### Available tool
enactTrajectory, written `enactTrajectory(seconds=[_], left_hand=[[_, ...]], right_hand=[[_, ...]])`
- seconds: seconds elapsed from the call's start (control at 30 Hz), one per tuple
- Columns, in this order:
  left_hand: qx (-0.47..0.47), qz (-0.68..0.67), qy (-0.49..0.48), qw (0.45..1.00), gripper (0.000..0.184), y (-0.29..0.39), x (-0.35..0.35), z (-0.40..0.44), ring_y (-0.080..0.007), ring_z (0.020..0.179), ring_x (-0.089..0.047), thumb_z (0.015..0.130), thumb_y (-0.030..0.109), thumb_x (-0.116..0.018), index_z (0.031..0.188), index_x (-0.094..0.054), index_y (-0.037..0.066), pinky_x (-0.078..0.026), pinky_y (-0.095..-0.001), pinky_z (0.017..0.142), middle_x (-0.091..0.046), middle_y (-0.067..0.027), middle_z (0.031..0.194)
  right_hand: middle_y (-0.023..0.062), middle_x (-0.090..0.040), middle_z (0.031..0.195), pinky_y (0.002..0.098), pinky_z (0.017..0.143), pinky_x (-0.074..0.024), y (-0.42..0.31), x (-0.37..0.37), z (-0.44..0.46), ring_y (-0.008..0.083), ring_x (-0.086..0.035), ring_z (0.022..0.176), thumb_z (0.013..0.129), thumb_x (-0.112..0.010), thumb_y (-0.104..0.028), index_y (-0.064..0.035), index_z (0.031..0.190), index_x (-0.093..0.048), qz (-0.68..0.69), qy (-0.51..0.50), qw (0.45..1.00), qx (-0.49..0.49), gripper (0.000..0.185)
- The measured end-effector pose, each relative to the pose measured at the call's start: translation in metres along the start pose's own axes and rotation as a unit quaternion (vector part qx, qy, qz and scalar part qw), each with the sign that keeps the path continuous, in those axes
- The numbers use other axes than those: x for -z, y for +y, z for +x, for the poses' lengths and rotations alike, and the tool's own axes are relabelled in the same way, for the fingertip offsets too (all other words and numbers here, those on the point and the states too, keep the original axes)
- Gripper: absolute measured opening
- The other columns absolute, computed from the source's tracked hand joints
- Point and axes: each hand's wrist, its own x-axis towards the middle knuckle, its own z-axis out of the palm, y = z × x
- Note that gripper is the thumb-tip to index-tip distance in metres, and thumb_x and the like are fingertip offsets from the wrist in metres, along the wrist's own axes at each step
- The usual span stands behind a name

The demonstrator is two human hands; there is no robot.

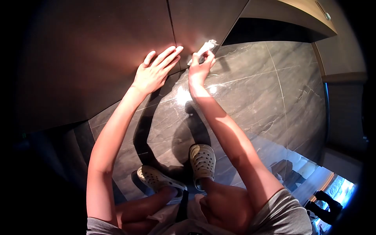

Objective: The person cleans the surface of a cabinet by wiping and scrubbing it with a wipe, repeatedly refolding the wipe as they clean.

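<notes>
My left hand [154, 72] lies with its fingers spread against a dark panel [105, 51], close to a narrow vertical seam. To its right, my right hand [202, 64] pinches a crumpled white wipe or tissue [204, 51] between thumb and fingers. The white piece is against the panel's lower part, near its right edge. Part of it is hidden by my fingers.
Grey marbled floor tiles [250, 94] stretch below and to the right of the panel. My feet wear pale perforated clogs [203, 160]. Wooden cabinetry [344, 51] stands at the right, and a black object [325, 207] shows at the lower right.
</notes>
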Motion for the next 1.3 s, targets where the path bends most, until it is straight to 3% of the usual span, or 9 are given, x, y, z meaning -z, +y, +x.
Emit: enactTrajectory(seconds=[0.13, 0.17, 0.43, 0.67, 0.83, 0.97, 1.0, 1.23, 1.3], left_hand=[[0.001, 0.012, 0.029, 0.999, 0.074, 0.002, -0.009, 0.001, -0.0066, 0.146, -0.023, 0.074, 0.025, -0.069, 0.144, -0.046, 0.028, -0.008, -0.0482, 0.114, -0.022, 0.0094, 0.161], [-0.004, 0.030, 0.019, 0.999, 0.069, 0.001, -0.008, 0.001, -0.0058, 0.148, -0.016, 0.079, 0.029, -0.064, 0.145, -0.045, 0.027, 0.002, -0.0486, 0.118, -0.019, 0.0099, 0.162], [-0.005, 0.103, 0.043, 0.994, 0.075, 0.003, -0.014, 0.002, -0.0055, 0.146, -0.023, 0.076, 0.030, -0.067, 0.146, -0.042, 0.034, 0.004, -0.0533, 0.117, -0.023, 0.0122, 0.161], [-0.005, 0.123, 0.169, 0.978, 0.047, -0.001, -0.034, 0.004, -0.0055, 0.140, -0.036, 0.083, 0.032, -0.058, 0.129, -0.060, 0.036, 0.003, -0.0519, 0.119, -0.038, 0.0142, 0.153], [-0.008, 0.109, 0.209, 0.972, 0.031, -0.002, -0.033, 0.008, -0.0051, 0.135, -0.043, 0.087, 0.033, -0.055, 0.115, -0.070, 0.035, 0.001, -0.0508, 0.119, -0.047, 0.0153, 0.147], [-0.008, 0.111, 0.211, 0.971, 0.030, -0.003, -0.031, 0.010, -0.0046, 0.135, -0.043, 0.089, 0.032, -0.055, 0.115, -0.070, 0.036, 0.000, -0.0502, 0.119, -0.046, 0.0158, 0.147], [-0.008, 0.115, 0.215, 0.970, 0.029, -0.003, -0.032, 0.011, -0.0046, 0.135, -0.043, 0.089, 0.032, -0.055, 0.114, -0.070, 0.036, 0.000, -0.0501, 0.119, -0.047, 0.0160, 0.147], [-0.015, 0.107, 0.223, 0.969, 0.027, -0.004, -0.033, 0.009, -0.0047, 0.134, -0.044, 0.090, 0.035, -0.056, 0.113, -0.070, 0.036, -0.002, -0.0495, 0.119, -0.048, 0.0169, 0.145], [-0.011, 0.096, 0.225, 0.970, 0.027, -0.003, -0.032, 0.009, -0.0047, 0.134, -0.045, 0.090, 0.035, -0.057, 0.113, -0.070, 0.035, -0.003, -0.0493, 0.119, -0.049, 0.0173, 0.145]], right_hand=[[0.0161, -0.046, 0.115, 0.0404, 0.099, -0.0384, 0.024, -0.006, -0.025, 0.0302, -0.049, 0.111, 0.088, -0.063, -0.008, -0.0018, 0.118, -0.049, 0.019, -0.062, 0.998, 0.014, 0.034], [0.0151, -0.048, 0.114, 0.0399, 0.099, -0.0387, 0.023, -0.008, -0.035, 0.0296, -0.050, 0.109, 0.089, -0.064, -0.010, -0.0029, 0.117, -0.051, 0.037, -0.070, 0.997, -0.027, 0.031], [0.0071, -0.051, 0.095, 0.0349, 0.085, -0.0410, 0.045, -0.005, 0.008, 0.0204, -0.050, 0.088, 0.087, -0.065, 0.000, -0.0029, 0.106, -0.057, 0.068, 0.058, 0.996, 0.005, 0.021], [0.0104, -0.058, 0.100, 0.0353, 0.090, -0.0434, 0.063, -0.007, -0.006, 0.0234, -0.056, 0.098, 0.088, -0.067, -0.004, -0.0023, 0.105, -0.059, 0.066, 0.023, 0.997, 0.033, 0.020], [0.0103, -0.056, 0.099, 0.0368, 0.085, -0.0450, 0.053, -0.021, -0.047, 0.0229, -0.056, 0.091, 0.091, -0.064, -0.010, -0.0031, 0.110, -0.056, 0.068, -0.043, 0.993, -0.085, 0.021], [0.0082, -0.054, 0.101, 0.0327, 0.083, -0.0428, 0.055, -0.015, -0.008, 0.0185, -0.052, 0.091, 0.093, -0.059, -0.003, -0.0023, 0.112, -0.054, 0.185, 0.024, 0.977, -0.100, 0.019], [0.0074, -0.055, 0.101, 0.0311, 0.085, -0.0424, 0.055, -0.008, 0.003, 0.0175, -0.052, 0.092, 0.092, -0.059, 0.000, -0.0017, 0.112, -0.053, 0.119, 0.046, 0.991, -0.035, 0.020], [0.0085, -0.058, 0.103, 0.0323, 0.090, -0.0434, 0.056, -0.012, 0.001, 0.0202, -0.055, 0.096, 0.089, -0.062, 0.001, -0.0013, 0.103, -0.057, 0.096, 0.067, 0.993, 0.028, 0.015], [0.0078, -0.057, 0.102, 0.0328, 0.092, -0.0424, 0.064, -0.021, -0.026, 0.0201, -0.054, 0.098, 0.088, -0.063, 0.000, -0.0034, 0.103, -0.058, 0.128, 0.015, 0.990, -0.051, 0.016]])
